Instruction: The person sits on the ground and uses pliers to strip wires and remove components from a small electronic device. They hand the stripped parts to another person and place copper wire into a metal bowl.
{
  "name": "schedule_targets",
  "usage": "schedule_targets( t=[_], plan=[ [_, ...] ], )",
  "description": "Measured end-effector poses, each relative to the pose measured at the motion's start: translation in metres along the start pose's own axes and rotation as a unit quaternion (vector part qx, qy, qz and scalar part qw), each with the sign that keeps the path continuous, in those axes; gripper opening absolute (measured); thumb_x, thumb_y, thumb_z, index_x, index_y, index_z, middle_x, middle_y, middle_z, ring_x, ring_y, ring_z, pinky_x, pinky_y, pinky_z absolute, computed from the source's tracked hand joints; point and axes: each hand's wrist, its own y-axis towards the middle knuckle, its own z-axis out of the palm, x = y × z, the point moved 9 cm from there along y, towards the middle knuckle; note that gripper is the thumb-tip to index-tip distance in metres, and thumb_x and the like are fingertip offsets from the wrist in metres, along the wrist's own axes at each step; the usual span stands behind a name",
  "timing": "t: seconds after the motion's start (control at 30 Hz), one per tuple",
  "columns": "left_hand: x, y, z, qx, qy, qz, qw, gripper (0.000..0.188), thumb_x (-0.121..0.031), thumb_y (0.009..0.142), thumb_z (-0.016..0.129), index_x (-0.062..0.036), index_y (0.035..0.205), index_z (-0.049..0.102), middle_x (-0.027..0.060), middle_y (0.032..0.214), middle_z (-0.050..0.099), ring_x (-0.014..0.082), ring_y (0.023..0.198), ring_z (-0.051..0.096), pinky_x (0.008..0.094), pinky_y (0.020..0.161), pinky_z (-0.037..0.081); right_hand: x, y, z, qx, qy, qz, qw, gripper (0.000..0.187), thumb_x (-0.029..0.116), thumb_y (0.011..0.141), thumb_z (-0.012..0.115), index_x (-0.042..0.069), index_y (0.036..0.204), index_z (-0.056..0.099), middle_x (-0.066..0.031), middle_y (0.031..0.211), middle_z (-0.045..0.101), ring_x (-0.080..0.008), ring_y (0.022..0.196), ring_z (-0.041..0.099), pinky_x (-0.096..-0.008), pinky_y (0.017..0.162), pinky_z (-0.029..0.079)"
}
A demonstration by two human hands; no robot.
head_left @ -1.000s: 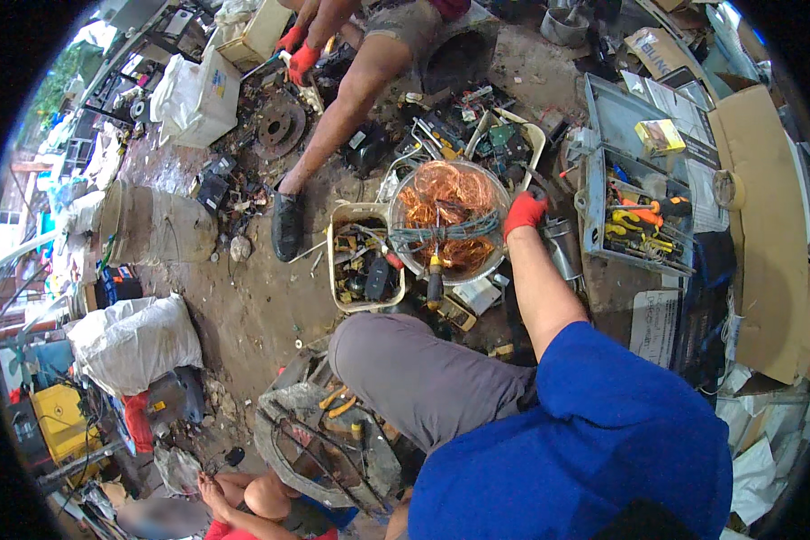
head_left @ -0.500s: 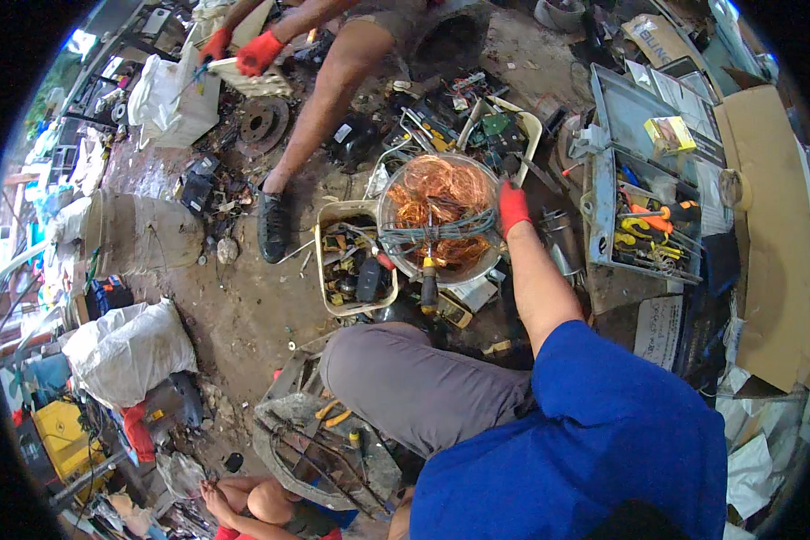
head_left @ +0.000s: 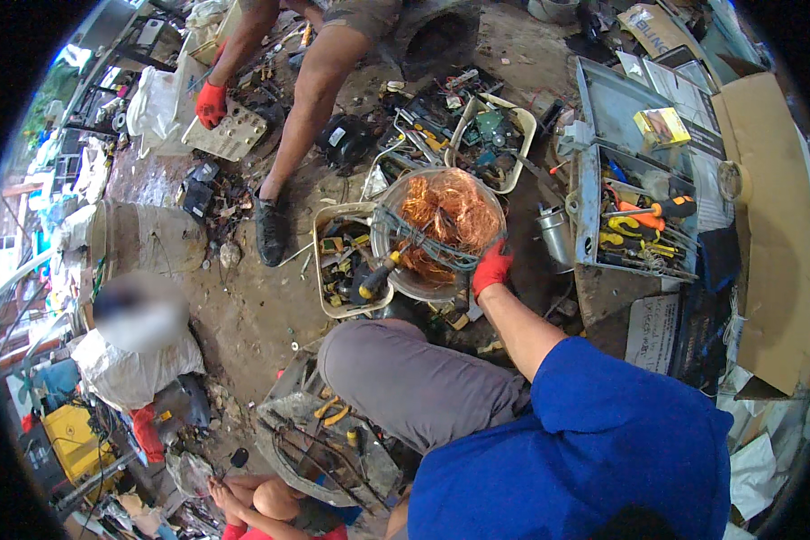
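Note:
My right hand [head_left: 492, 268], in a red glove, is closed on the right-hand rim of a clear plastic bucket [head_left: 381, 258]. Inside it lies a heap of bare copper wire [head_left: 448, 209], with a bundle of grey-green wire [head_left: 423, 241] across it. A screwdriver with a black and yellow handle [head_left: 378, 276] leans over the bucket's near left side. Left of the bucket, close against it, stands a cream tub [head_left: 337, 310] of small electronic scrap. My left hand does not show.
A metal toolbox [head_left: 589, 216] holding pliers and screwdrivers stands open at right, beside a metal cylinder [head_left: 555, 238]. Behind the bucket sits a tub of circuit boards [head_left: 490, 128]. Another person's red-gloved hand [head_left: 211, 104] rests on a pale plastic piece [head_left: 229, 132]. Someone sits at lower left.
The bucket has turned clockwise and shifted slightly down-left, its screwdriver swinging left. My right hand has moved down with its rim. The other person's pale plastic piece has tipped and lowered.

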Motion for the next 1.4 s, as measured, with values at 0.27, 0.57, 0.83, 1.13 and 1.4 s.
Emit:
schedule_targets(
  t=[0.27,0.57,0.83,1.13,1.4],
  plan=[
    [0.007,-0.014,0.0,0.005,-0.007,-0.001,1.0,0.035,-0.027,0.103,0.052,0.0008,0.121,0.063,0.0122,0.109,0.068,0.0197,0.087,0.065,0.0334,0.077,0.053,-0.012,0.002,0.016,0.078,0.026,-0.038,0.996,0.063,0.027,0.096,0.063,-0.004,0.145,0.038,-0.0255,0.148,0.044,-0.0354,0.136,0.044,-0.0392,0.116,0.031],
    [-0.002,-0.019,0.005,0.026,0.007,0.001,1.0,0.035,-0.027,0.103,0.051,0.0002,0.122,0.063,0.0126,0.11,0.068,0.0194,0.086,0.065,0.0334,0.076,0.053,-0.031,0.013,0.043,0.081,-0.04,-0.046,0.995,0.054,0.025,0.096,0.061,0.005,0.143,0.046,-0.0174,0.146,0.05,-0.0318,0.132,0.048,-0.0442,0.111,0.037],
    [0.077,-0.347,-0.122,0.004,0.028,-0.184,0.983,0.035,-0.029,0.103,0.053,0.0018,0.113,0.066,0.0111,0.093,0.07,0.0182,0.074,0.064,0.0333,0.067,0.052,-0.074,-0.011,0.105,0.342,-0.737,-0.349,0.467,0.039,0.037,0.093,0.058,0.018,0.127,0.065,-0.0054,0.129,0.064,-0.0235,0.118,0.061,-0.0494,0.09,0.051],
    [0.113,-0.373,-0.116,-0.026,-0.094,-0.217,0.971,0.037,-0.03,0.103,0.051,0.0027,0.108,0.068,0.0081,0.088,0.07,0.0193,0.076,0.064,0.0329,0.072,0.051,-0.056,0.024,0.117,0.227,-0.676,-0.48,0.51,0.033,0.042,0.093,0.059,0.019,0.114,0.071,-0.003,0.124,0.068,-0.0232,0.105,0.07,-0.0442,0.08,0.056],
    [0.128,-0.369,-0.111,-0.058,-0.221,-0.229,0.946,0.033,-0.028,0.102,0.054,0.0009,0.111,0.067,0.0091,0.093,0.069,0.018,0.08,0.063,0.0304,0.073,0.051,-0.036,0.038,0.114,0.156,-0.76,-0.534,0.335,0.032,0.034,0.098,0.051,0.017,0.121,0.066,-0.0033,0.129,0.064,-0.0202,0.107,0.067,-0.0453,0.082,0.055]
  ],
)
